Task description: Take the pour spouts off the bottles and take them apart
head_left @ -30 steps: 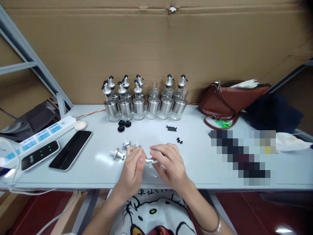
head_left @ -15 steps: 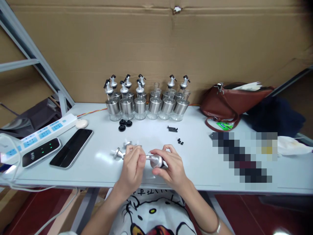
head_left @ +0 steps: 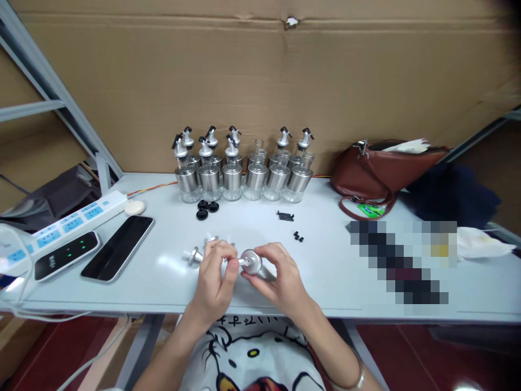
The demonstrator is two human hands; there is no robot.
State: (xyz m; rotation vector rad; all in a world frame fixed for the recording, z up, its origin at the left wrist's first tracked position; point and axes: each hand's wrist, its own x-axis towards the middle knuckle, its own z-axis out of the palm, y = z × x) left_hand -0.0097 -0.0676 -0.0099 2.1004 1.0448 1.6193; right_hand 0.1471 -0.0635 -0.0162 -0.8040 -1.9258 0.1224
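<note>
My right hand [head_left: 277,274] grips a silver metal spout cap [head_left: 251,262] just above the white table [head_left: 163,271], its round face turned toward me. My left hand [head_left: 215,271] pinches the thin spout end of the same cap. Loose silver spout pieces [head_left: 194,256] lie on the table just left of my left hand. Small black parts [head_left: 299,237] lie a little beyond my right hand, with a black clip [head_left: 285,216] farther back and three black rubber rings [head_left: 205,208] behind the left hand.
Several glass-and-steel dispenser bottles [head_left: 244,174] stand in rows at the back against a cardboard wall. On the left lie a phone [head_left: 118,247], a dark device [head_left: 67,255], a power strip [head_left: 69,220] and a small mouse-like object [head_left: 135,207]. A brown bag [head_left: 382,168] sits at the right.
The silver cap has come out from between my hands and turned its round face toward me. Both hands lifted it slightly and shifted a little left.
</note>
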